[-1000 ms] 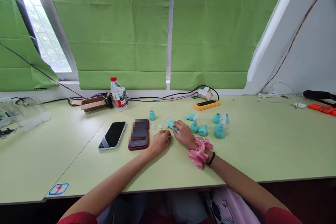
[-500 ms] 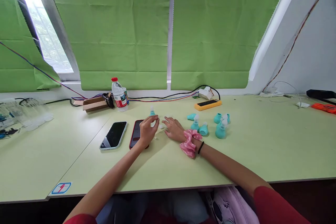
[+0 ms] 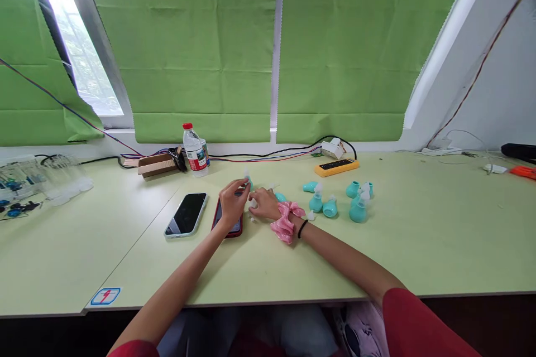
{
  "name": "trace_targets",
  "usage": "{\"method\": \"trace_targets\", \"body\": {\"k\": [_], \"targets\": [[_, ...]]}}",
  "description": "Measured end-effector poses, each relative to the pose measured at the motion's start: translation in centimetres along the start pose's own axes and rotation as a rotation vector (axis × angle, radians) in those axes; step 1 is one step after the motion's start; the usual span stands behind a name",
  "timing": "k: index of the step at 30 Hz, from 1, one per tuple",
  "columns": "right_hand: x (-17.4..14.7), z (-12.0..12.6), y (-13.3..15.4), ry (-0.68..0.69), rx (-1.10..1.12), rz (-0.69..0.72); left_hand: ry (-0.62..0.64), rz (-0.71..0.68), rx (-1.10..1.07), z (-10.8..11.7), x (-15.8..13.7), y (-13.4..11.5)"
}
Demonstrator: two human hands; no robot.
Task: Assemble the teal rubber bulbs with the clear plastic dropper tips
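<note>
My left hand (image 3: pixel 233 201) is closed in a pinch above the red-edged phone (image 3: pixel 235 227). Its fingertips overlap a small teal bulb-shaped bottle with a clear white tip (image 3: pixel 247 172); whether they grip it I cannot tell. Close by on the right, my right hand (image 3: pixel 264 203) curls its fingers round a small whitish piece (image 3: pixel 253 203). A teal piece (image 3: pixel 280 197) lies just behind the right wrist, which wears a pink scrunchie and a black band. Beyond it are several teal bulb bottles (image 3: pixel 330 208), some with white tips. A loose white tip (image 3: pixel 310 215) lies near the scrunchie.
Left of my hands lies another phone (image 3: pixel 186 215). At the back stand a water bottle (image 3: pixel 195 150), an open cardboard box (image 3: pixel 157 165), cables and a yellow power strip (image 3: pixel 336 167). Clear plastic packaging (image 3: pixel 46 178) is at far left, an orange tool (image 3: pixel 523 172) at far right.
The view has shifted slightly. My right hand has moved left, closer to my left hand, and its fingers have curled in. The teal piece and loose white tip near its wrist now show.
</note>
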State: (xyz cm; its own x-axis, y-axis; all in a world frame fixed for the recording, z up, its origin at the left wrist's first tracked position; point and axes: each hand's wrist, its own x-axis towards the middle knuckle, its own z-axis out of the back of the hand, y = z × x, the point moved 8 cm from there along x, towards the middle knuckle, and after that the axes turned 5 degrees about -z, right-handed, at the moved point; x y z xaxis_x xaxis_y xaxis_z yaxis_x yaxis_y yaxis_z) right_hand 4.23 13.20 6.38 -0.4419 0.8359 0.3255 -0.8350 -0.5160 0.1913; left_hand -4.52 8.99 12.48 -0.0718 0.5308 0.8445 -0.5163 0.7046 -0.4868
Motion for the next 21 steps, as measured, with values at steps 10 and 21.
{"method": "trace_targets", "body": {"k": [10,21], "targets": [[-7.3,2.5,-1.9,-0.065,0.063,0.176,0.258,0.21,-0.137,-4.4,-3.3,0.6],[-8.4,4.2,-5.2,-0.266,0.595,-0.094,0.53,0.351,-0.172,-7.6,-6.4,1.9]]}}
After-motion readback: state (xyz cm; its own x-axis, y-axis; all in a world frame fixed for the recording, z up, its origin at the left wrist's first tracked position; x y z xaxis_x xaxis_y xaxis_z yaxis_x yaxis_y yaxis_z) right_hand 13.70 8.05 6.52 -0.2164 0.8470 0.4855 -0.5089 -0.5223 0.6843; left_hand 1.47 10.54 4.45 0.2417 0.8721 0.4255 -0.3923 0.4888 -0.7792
